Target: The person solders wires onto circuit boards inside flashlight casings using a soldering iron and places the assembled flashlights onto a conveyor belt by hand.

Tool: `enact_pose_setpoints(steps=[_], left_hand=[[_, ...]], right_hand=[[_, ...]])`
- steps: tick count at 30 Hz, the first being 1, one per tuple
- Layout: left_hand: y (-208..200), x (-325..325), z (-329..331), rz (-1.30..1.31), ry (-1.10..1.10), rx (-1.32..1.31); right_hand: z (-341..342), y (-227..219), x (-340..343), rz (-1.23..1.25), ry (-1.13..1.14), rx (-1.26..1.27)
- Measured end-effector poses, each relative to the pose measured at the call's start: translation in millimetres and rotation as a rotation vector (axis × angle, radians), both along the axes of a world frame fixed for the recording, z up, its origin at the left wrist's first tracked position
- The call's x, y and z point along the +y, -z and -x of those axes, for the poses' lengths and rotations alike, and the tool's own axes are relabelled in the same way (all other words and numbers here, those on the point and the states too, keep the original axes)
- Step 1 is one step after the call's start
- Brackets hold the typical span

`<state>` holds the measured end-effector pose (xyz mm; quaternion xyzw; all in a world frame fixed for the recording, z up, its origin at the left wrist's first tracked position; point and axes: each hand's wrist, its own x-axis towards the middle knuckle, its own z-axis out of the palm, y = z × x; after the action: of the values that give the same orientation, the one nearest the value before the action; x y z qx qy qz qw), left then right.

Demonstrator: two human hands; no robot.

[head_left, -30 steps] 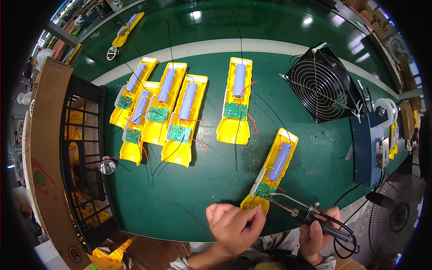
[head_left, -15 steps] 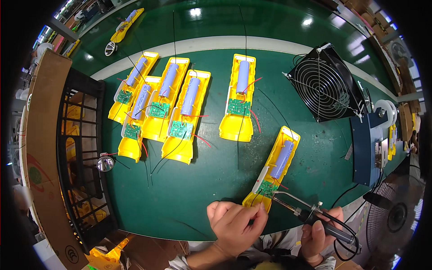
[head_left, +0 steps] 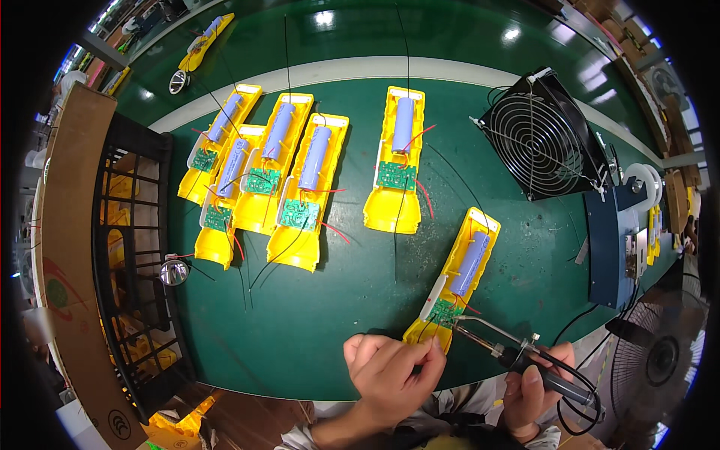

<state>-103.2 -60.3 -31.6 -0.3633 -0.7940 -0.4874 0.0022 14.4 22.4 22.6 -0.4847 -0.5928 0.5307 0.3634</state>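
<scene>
In front of me lies a yellow flashlight half-shell (head_left: 484, 219), slanted on the bench. It holds a lilac cylindrical battery (head_left: 471, 262) and a small green circuit board (head_left: 445, 312). My left hand (head_left: 396, 373) is at the shell's near end, thumb and forefinger pinched on what looks like a thin black wire (head_left: 427, 330) from the board. My right hand (head_left: 534, 390) grips a soldering iron (head_left: 517, 361) by its dark handle. A thin metal tube bends forward along the iron. Its tip is at the board's right edge; whether it touches cannot be made out.
Another wired half-shell (head_left: 391, 214) lies ahead, and several more (head_left: 298, 244) cluster left. Beside them are a round reflector (head_left: 175, 272) and a black crate (head_left: 139, 262). A black box fan (head_left: 534, 142) and a blue spool-bearing device (head_left: 609, 247) stand right. A cable hangs from the iron.
</scene>
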Motion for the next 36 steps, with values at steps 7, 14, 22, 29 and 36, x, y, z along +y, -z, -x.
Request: enact_pose_setpoints(steps=[7,14,22,29,36], left_hand=[[0,0,1,-0.004,-0.002,-0.001],[-4,2,2,0.059,0.007,-0.042],[-2,2,-4,0.093,-0.011,0.01],[-4,4,-6,0.077,-0.015,0.015],[-20,-2,-6,0.162,0.029,0.023]], right_hand=[[-2,-3,0,-0.008,-0.001,0.023],[-5,-5,4,0.02,0.017,0.024],[-17,6,9,0.001,0.016,0.063],[-21,11,12,0.004,0.016,0.148],[-32,18,27,0.017,0.052,0.242]])
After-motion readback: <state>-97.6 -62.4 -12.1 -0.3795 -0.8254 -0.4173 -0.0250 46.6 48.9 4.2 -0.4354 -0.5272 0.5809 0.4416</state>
